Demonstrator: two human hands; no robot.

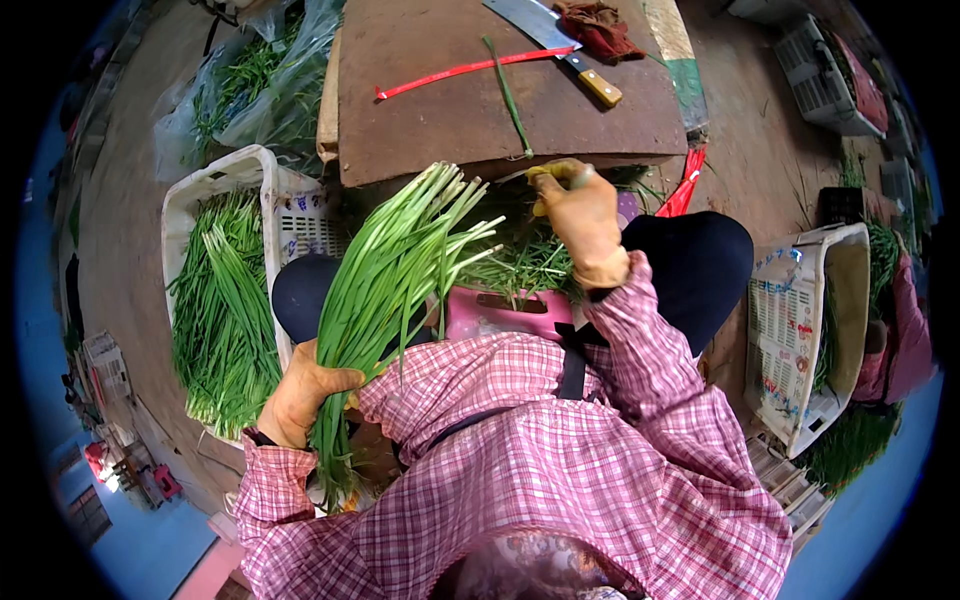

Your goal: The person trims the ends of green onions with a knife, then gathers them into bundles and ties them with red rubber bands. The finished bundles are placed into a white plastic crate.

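My left hand (304, 397) grips a large bunch of garlic chives (394, 262) around its leafy end. The pale cut ends point up and away toward the table. My right hand (581, 214), with yellow coverings on the fingers, is curled just in front of the table edge. A thin pale strand (512, 177) sticks out from its fingertips; the far part is blurred. Between my knees, loose green trimmings (525, 262) lie by a pink plastic piece with a handle slot (551, 311).
On the brown table (420, 135) are a cleaver (536, 26), a red tie strip (472, 69), a single chive (510, 97) and a dark red cloth (600, 30). A white crate (171, 225) of chives stands left, another crate (780, 337) right. Red strips (686, 184) hang by the table's corner.
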